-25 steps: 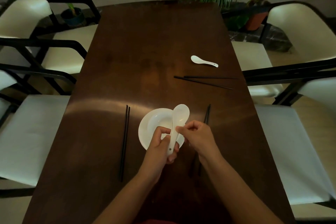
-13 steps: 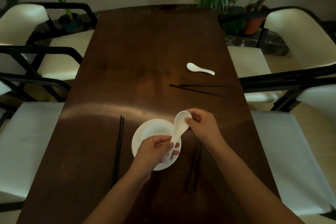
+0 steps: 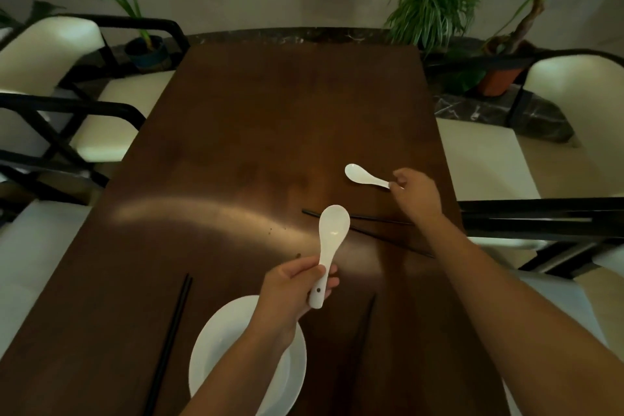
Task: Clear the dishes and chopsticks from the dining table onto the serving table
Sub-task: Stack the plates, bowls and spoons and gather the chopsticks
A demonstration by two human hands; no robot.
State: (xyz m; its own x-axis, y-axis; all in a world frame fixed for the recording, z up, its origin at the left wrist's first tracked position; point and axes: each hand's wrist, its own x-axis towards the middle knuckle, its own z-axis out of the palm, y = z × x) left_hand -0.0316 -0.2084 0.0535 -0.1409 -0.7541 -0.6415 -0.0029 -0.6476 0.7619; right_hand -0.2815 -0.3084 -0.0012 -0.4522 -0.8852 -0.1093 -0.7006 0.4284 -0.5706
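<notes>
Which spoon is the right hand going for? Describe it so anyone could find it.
On the brown table, look toward the right edge, beyond the crossed chopsticks. The small spoon lies flat there, the right hand at its handle tip; the larger spoon is held up by the left hand.

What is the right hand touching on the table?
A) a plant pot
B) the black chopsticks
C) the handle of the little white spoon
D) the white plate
C: the right hand has its fingertips on the handle end of the small white spoon lying on the table, while the left hand holds up the other white spoon.
</notes>
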